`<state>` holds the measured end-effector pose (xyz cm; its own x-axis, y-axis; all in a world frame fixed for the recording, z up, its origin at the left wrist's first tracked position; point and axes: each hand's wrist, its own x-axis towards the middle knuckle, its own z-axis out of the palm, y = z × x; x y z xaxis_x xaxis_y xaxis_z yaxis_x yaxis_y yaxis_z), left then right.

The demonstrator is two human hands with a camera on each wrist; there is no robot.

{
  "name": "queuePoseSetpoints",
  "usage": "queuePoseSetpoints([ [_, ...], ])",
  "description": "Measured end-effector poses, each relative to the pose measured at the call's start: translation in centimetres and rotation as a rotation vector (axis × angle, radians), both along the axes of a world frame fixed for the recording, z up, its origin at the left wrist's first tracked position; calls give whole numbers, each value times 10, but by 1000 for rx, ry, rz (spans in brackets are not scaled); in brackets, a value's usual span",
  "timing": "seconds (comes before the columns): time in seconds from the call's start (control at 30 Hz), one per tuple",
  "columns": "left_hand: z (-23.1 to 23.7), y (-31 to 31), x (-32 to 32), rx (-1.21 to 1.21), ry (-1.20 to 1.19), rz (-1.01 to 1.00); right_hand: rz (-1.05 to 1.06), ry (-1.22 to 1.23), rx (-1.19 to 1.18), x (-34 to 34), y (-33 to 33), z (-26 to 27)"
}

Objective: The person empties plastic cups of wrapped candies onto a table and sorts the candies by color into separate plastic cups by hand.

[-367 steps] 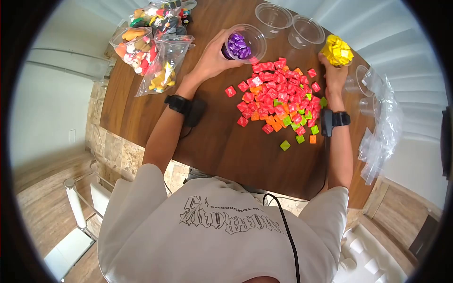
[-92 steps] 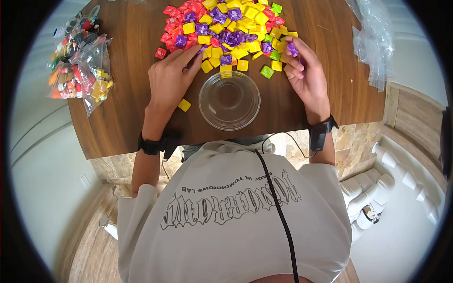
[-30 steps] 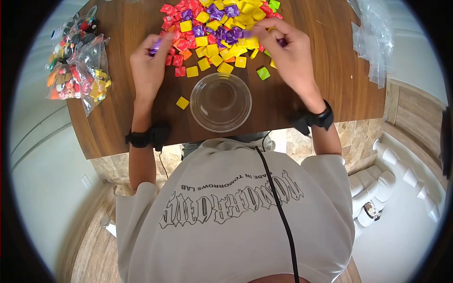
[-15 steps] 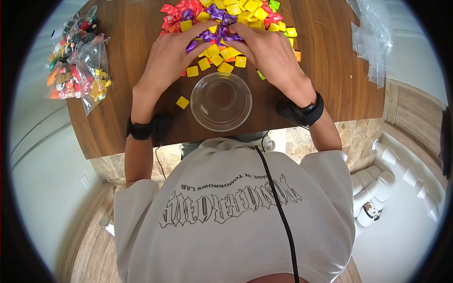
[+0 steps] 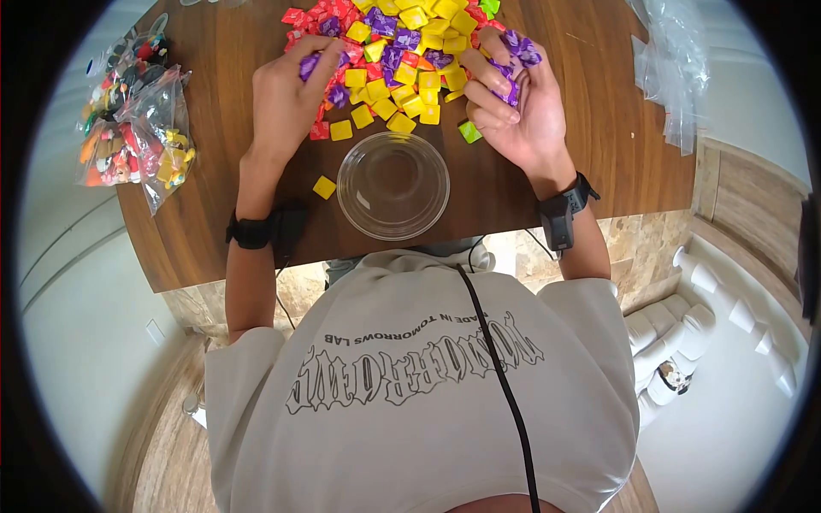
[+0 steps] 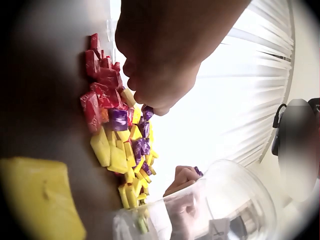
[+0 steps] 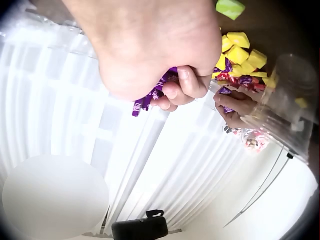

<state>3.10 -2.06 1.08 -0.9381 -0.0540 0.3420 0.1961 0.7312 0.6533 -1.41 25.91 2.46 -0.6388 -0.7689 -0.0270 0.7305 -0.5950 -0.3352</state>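
Note:
In the head view, my left hand [image 5: 286, 107] pinches purple wrapped candies [image 5: 310, 67] at the heap's left side. My right hand [image 5: 537, 120] is turned palm up to the right of the heap, its fingers curled round several purple candies [image 5: 503, 85]. Between the hands lies a mixed heap of square wrapped candies, with yellow candies [image 5: 385, 109], red candies [image 5: 319, 131] and more purple candies [image 5: 407, 39] among them. A clear plastic cup [image 5: 393, 175] stands upright in front of the heap. The right wrist view shows purple candies [image 7: 156, 92] sticking out from under the right fingers.
Bags of small toy figures [image 5: 137, 128] lie at the table's left. Clear plastic bags [image 5: 673, 77] lie along the right edge. One loose yellow candy [image 5: 324, 187] is left of the cup, and a green candy [image 5: 469, 131] lies near the right hand.
Cups of purple and yellow candies, earlier in the hands, are gone from them; those colours now lie in the heap. Since half a second ago both hands have drawn apart from the heap's middle with purple candies.

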Motion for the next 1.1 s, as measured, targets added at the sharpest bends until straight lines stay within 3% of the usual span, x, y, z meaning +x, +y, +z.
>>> queuePoseSetpoints([
  [0.03,1,0,2,0,-1,0,15,-32,-110,-1,0,-3],
  [0.1,5,-2,5,959,-281,54,-9,-23,-73,-3,2,-5],
  [0.13,8,-4,6,959,-282,55,-32,-13,-35,-3,2,-6],
  [0.2,16,-11,9,1729,-369,-194,-76,-12,77,-3,1,-1],
  [0.27,20,-13,10,1797,-376,-176,-121,-7,188,-3,-3,9],
  [0.33,22,-14,10,1865,-385,-159,-254,-2,480,-2,-8,17],
  [0.37,22,-15,10,1831,-384,-129,-253,-2,479,-3,-7,16],
  [0.43,21,-19,12,1795,-382,-97,-254,555,875,-7,-1,11],
  [0.47,18,-22,16,1432,-393,-78,-311,877,1082,-10,1,10],
  [0.5,19,-24,18,1069,-395,-60,-310,879,1079,-8,-3,9],
  [0.53,25,-23,21,788,-427,-16,-445,1181,1224,-5,-9,10],
  [0.57,23,-21,27,788,-428,-15,-584,1488,1357,-2,-13,10],
  [0.6,20,-19,33,498,-359,-85,-583,1487,1358,0,-14,12],
  [0.63,20,-17,39,208,-286,-151,-469,1616,1528,3,-14,15],
  [0.67,21,-17,43,208,-287,-151,-341,1740,1695,4,-15,16],
  [0.73,32,-11,48,-274,-268,-172,-389,1745,1715,5,-19,10],
  [0.83,39,2,48,-440,-267,-142,-501,1734,1691,1,-21,2],
  [0.9,31,5,48,-460,-236,-149,-570,1726,1643,-1,-22,3],
  [0.97,28,6,48,-478,-205,-159,-562,1466,1536,0,-19,9],
  [1.0,28,6,49,-478,-211,-160,-562,1469,1537,0,-18,10],
  [1.07,27,6,51,-476,-220,-163,-512,1026,1415,2,-16,8],
  [1.1,25,5,52,-498,-227,-154,-511,1026,1416,1,-14,4],
])
